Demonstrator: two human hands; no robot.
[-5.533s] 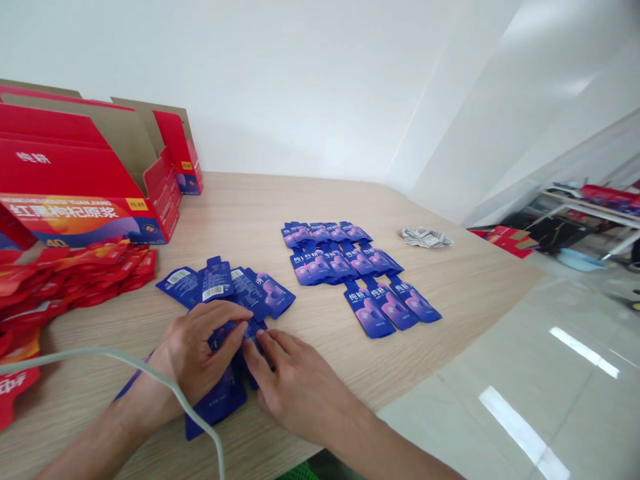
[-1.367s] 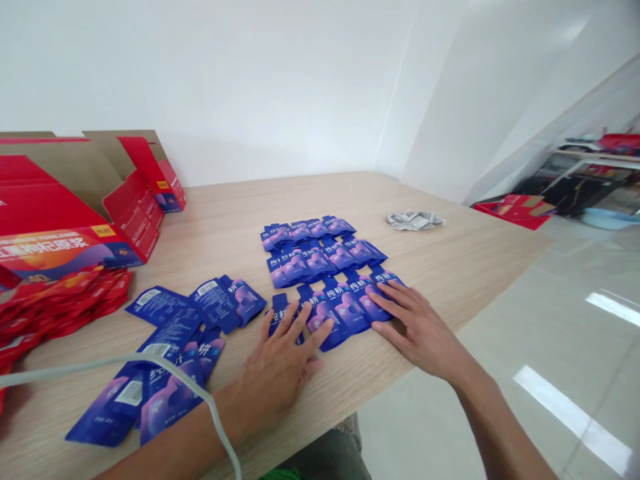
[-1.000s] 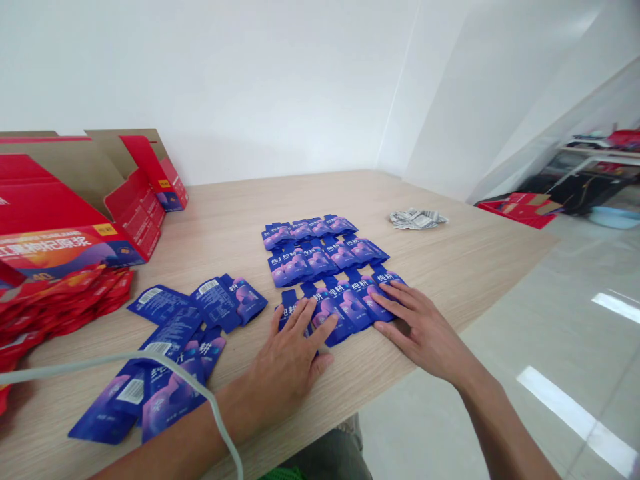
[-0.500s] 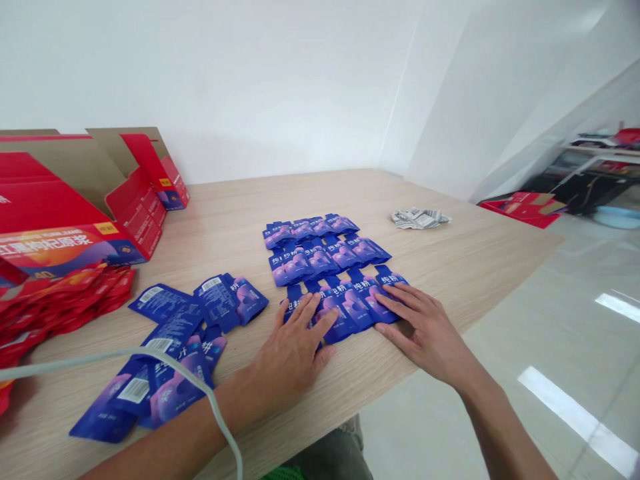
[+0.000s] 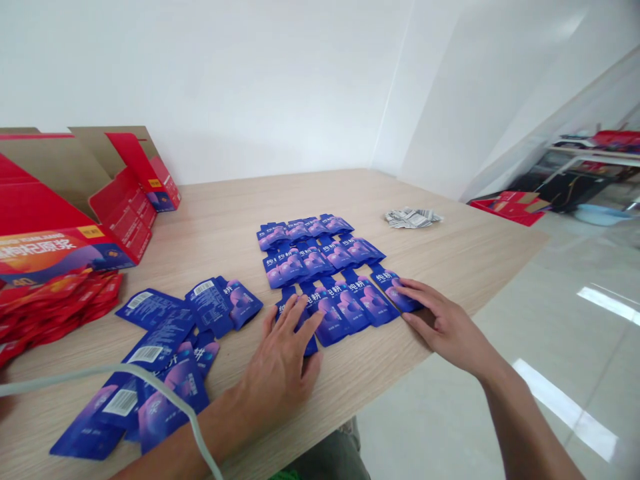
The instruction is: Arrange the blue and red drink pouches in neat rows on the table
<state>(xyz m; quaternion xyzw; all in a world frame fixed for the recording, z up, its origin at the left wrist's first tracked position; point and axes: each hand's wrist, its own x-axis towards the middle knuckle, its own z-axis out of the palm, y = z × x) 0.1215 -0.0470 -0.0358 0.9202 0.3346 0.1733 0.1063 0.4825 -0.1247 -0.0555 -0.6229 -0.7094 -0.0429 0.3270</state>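
At the left of the frame an open red carton [image 5: 50, 257] stands behind a pile of red pouches [image 5: 55, 307], and at lower left a white cable [image 5: 125, 368] crosses over a loose heap of narrow-necked blue pouches [image 5: 167, 333], some barcode side up. At lower centre the left hand [image 5: 280, 360] lies with fingers spread on the front row's leftmost pouch [image 5: 289, 295], gripping nothing; two overlapping rear rows [image 5: 287, 263] lie above it. Right of centre, the right hand [image 5: 443, 327] rests fingertips on the rightmost pouch [image 5: 387, 283], thumb apart by its lower edge, not pinching it. Crumpled paper [image 5: 413, 218] sits farther right. The step in hand looks like squaring up the front row; the next move seems to call for light, flat pressure, so overlapping pouches don't slide.
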